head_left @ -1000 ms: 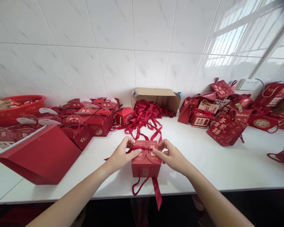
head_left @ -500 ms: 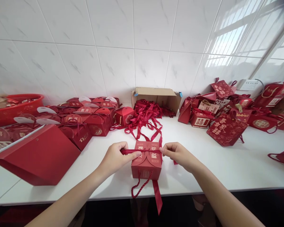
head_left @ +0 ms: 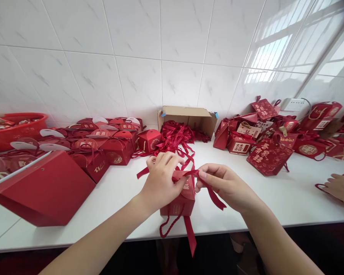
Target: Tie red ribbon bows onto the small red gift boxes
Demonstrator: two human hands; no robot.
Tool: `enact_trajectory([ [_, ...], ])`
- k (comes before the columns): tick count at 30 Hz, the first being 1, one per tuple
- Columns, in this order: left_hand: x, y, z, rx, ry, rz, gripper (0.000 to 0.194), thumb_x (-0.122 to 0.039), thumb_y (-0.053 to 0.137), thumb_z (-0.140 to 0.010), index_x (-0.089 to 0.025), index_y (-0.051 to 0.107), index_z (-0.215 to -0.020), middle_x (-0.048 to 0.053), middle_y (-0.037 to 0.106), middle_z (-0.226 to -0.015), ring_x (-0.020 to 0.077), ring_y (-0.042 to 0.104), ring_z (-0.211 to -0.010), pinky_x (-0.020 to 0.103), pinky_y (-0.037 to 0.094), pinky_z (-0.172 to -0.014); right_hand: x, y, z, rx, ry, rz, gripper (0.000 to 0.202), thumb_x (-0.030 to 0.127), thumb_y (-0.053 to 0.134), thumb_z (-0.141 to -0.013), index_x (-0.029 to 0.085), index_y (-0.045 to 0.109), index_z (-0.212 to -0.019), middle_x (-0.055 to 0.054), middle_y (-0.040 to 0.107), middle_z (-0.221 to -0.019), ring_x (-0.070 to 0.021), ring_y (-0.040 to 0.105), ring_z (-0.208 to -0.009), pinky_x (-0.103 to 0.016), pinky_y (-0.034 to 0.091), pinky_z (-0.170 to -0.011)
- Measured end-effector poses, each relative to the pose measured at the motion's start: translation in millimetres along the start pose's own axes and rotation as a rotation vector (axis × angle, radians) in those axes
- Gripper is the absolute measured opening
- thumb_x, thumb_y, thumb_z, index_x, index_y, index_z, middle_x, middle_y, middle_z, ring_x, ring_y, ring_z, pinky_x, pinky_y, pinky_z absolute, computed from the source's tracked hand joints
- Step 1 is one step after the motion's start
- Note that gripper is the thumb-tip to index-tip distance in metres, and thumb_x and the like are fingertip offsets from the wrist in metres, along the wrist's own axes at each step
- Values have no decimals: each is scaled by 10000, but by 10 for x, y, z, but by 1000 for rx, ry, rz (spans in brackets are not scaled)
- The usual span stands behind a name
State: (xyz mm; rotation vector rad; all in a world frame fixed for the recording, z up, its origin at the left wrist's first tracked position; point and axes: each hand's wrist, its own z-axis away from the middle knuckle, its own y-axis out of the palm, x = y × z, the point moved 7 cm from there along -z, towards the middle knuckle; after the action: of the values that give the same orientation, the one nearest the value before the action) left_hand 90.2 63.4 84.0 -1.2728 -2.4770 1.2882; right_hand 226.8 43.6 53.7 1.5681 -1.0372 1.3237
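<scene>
A small red gift box (head_left: 177,206) with a twisted cord handle stands near the table's front edge, its top partly hidden by my hands. Over its top runs a dark red ribbon (head_left: 215,196). The right hand (head_left: 222,185) pinches this ribbon between thumb and finger, and a cut end hangs below. Above the box's left side, my left hand (head_left: 163,179) curls with thumb and fingers on the ribbon; another ribbon end sticks out to its left. A separate ribbon length (head_left: 190,235) hangs from under the box over the table edge.
Behind the box, a cardboard carton (head_left: 186,111) spills red ribbons (head_left: 176,133). Closed red boxes (head_left: 119,151) and a large red box (head_left: 46,189) occupy the left, beside a red basin (head_left: 17,130). Decorated boxes (head_left: 271,156) crowd the right. Another person's hand (head_left: 339,187) is at far right.
My left hand has turned over and moved up across the box top. The right hand has shifted slightly right with the ribbon. At far right, another person's hand has come further into view.
</scene>
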Motion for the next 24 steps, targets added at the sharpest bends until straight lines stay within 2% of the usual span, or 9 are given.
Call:
enact_trajectory([
  [3, 58, -55, -39, -82, -9, -26, 169, -111, 581, -718, -217, 607, -847, 14, 637, -955, 202, 552, -960, 418, 255, -889, -10, -60, 64, -65, 54, 102, 244, 389, 726, -763, 161, 641, -771, -23, 665, -722, -118, 594, -656, -237, 481, -647],
  [6, 76, -119, -36, -121, 37, -30, 91, -144, 608, -742, -226, 643, -724, -9, 664, -888, 187, 573, -898, 416, 249, -865, -79, -117, 90, -83, 119, 221, 282, 412, 738, -738, 145, 649, -748, -25, 654, -675, -100, 541, -579, -221, 429, -554],
  [9, 71, -143, -24, -122, 83, -35, 98, -202, 645, -762, -231, 664, -671, -22, 694, -821, 180, 586, -839, 410, 256, -835, -132, -112, 45, -79, 103, 250, 328, 455, 714, -747, 135, 650, -721, -34, 646, -671, -118, 554, -625, -239, 430, -597],
  [13, 74, -106, -15, -65, 142, -48, 128, -214, 591, -824, -248, 701, -770, -21, 717, -785, 168, 600, -802, 403, 277, -864, -182, -56, -32, -66, 84, 167, 314, 444, 734, -724, 149, 647, -786, -26, 648, -744, -135, 577, -691, -266, 454, -675],
  [18, 90, -41, 4, 51, 172, -48, 288, -135, 449, -875, -263, 702, -928, -11, 712, -836, 144, 605, -767, 383, 291, -893, -190, -65, -31, -83, 83, 217, 344, 483, 691, -753, 147, 653, -814, -18, 611, -686, -115, 520, -597, -249, 412, -591],
  [20, 96, -62, 7, 27, 159, -41, 281, -125, 453, -862, -247, 680, -973, -9, 709, -840, 142, 615, -759, 375, 300, -889, -205, -90, -27, -99, 76, 254, 339, 475, 688, -756, 148, 663, -844, 0, 573, -627, -113, 498, -569, -244, 389, -564],
  [24, 90, -118, 5, -92, 124, -14, 246, -147, 499, -834, -215, 618, -1037, -17, 699, -782, 147, 639, -746, 362, 330, -887, -240, -100, -83, -162, 15, 391, 378, 408, 642, -802, 167, 661, -1093, 37, 493, -576, -103, 429, -538, -238, 345, -537],
])
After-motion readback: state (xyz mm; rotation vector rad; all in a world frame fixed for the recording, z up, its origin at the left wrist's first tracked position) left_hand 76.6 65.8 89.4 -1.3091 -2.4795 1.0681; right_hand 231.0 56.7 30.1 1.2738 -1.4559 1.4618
